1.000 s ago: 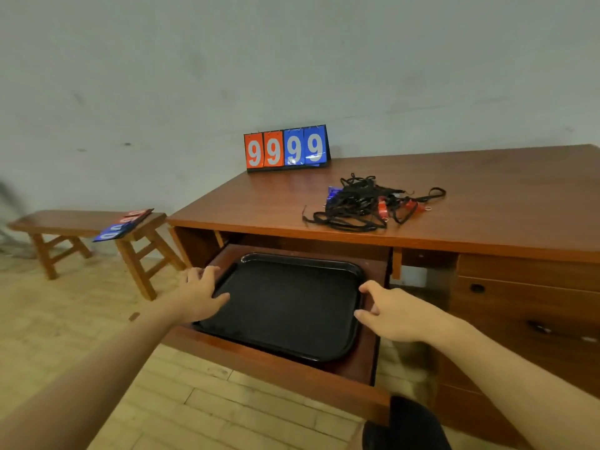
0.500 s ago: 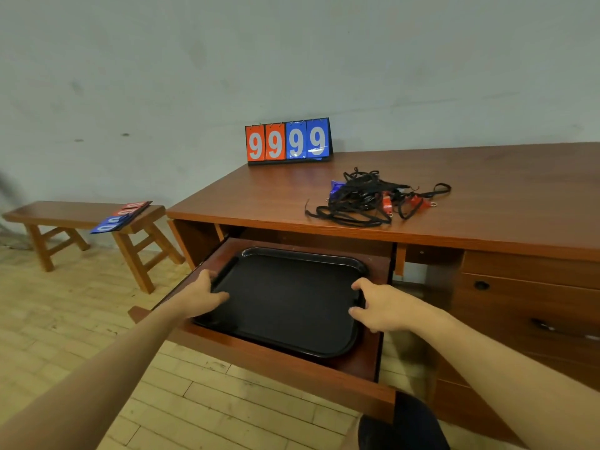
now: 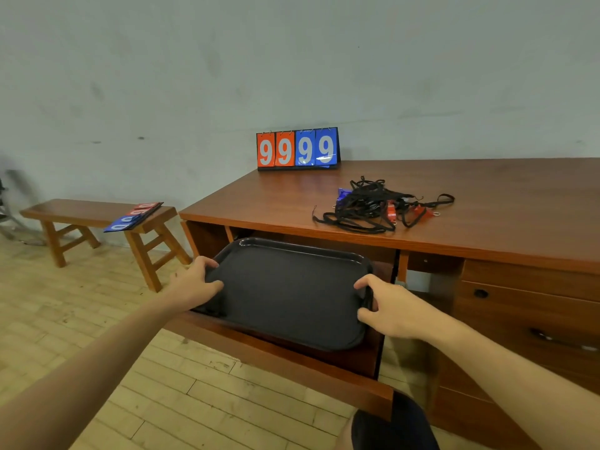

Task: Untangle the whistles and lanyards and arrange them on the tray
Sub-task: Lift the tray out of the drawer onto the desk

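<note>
A black tray [image 3: 292, 287] is tilted up out of the open wooden drawer [image 3: 292, 362] under the desk. My left hand [image 3: 194, 282] grips its left rim, thumb on top. My right hand [image 3: 386, 306] grips its right rim. On the desk top [image 3: 487, 196] behind lies a tangled heap of black lanyards [image 3: 367, 206] with red whistles [image 3: 391, 211] and a blue whistle [image 3: 342, 193] caught in it.
A flip scoreboard [image 3: 298, 149] showing 9999 stands at the desk's back edge by the wall. Closed drawers [image 3: 526, 306] fill the desk's right side. A low wooden bench [image 3: 94, 212] at the left carries another flat scoreboard [image 3: 134, 216]. My knee [image 3: 393, 423] is below the drawer front.
Both hands went from resting beside the tray in the drawer to gripping its two side rims, and the tray has lifted and tilted up from the drawer bottom.
</note>
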A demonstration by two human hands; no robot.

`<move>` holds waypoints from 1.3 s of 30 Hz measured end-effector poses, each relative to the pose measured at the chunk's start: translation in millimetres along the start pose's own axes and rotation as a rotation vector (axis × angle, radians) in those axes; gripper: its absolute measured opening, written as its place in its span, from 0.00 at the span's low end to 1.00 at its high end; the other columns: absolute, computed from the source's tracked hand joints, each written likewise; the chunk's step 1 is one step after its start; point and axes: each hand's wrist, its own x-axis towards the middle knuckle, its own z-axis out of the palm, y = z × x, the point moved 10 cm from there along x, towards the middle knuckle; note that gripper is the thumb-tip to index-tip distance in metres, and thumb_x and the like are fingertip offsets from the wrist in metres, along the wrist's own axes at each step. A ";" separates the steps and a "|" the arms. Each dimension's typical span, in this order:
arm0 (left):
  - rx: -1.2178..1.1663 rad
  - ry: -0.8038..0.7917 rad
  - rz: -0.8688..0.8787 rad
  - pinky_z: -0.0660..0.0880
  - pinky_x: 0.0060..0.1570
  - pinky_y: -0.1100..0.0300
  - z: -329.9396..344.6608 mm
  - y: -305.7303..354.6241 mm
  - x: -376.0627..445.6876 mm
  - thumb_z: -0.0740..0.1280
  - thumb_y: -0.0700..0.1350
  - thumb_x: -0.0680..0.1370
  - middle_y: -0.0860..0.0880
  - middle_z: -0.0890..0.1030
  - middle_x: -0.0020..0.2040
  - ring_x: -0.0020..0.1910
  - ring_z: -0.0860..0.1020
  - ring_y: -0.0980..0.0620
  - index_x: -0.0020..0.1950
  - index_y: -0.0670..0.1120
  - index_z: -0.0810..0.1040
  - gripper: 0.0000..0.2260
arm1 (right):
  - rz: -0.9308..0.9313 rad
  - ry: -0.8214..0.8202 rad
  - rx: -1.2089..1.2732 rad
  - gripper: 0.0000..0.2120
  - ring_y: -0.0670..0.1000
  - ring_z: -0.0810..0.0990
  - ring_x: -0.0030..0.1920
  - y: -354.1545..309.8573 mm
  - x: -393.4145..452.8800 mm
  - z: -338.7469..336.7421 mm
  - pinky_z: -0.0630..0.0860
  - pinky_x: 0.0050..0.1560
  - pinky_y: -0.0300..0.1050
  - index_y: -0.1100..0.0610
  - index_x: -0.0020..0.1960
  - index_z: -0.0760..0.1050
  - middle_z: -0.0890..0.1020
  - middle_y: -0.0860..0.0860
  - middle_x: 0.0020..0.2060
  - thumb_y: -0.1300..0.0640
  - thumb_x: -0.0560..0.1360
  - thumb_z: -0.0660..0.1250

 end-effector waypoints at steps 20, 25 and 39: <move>-0.296 -0.158 0.291 0.68 0.69 0.44 29.0 276.2 -18.8 0.65 0.63 0.62 0.42 0.72 0.70 0.69 0.69 0.41 0.58 0.64 0.72 0.25 | 0.463 0.489 -0.073 0.12 0.52 0.78 0.40 137.0 -122.5 -235.0 0.73 0.38 0.44 0.58 0.52 0.79 0.81 0.55 0.47 0.60 0.81 0.57; -0.325 -0.191 0.310 0.66 0.69 0.44 85.1 369.8 -12.0 0.66 0.55 0.76 0.38 0.66 0.71 0.70 0.65 0.37 0.68 0.57 0.68 0.21 | 0.613 0.612 0.010 0.16 0.50 0.72 0.33 214.3 -134.9 -267.8 0.65 0.31 0.43 0.60 0.43 0.75 0.75 0.54 0.35 0.52 0.83 0.57; -0.317 -0.187 0.431 0.70 0.64 0.45 204.2 499.0 -6.9 0.64 0.54 0.80 0.41 0.70 0.67 0.65 0.70 0.40 0.70 0.52 0.62 0.21 | 0.702 0.703 0.047 0.20 0.58 0.78 0.63 380.5 -149.6 -295.3 0.75 0.63 0.50 0.55 0.73 0.72 0.79 0.56 0.66 0.53 0.82 0.61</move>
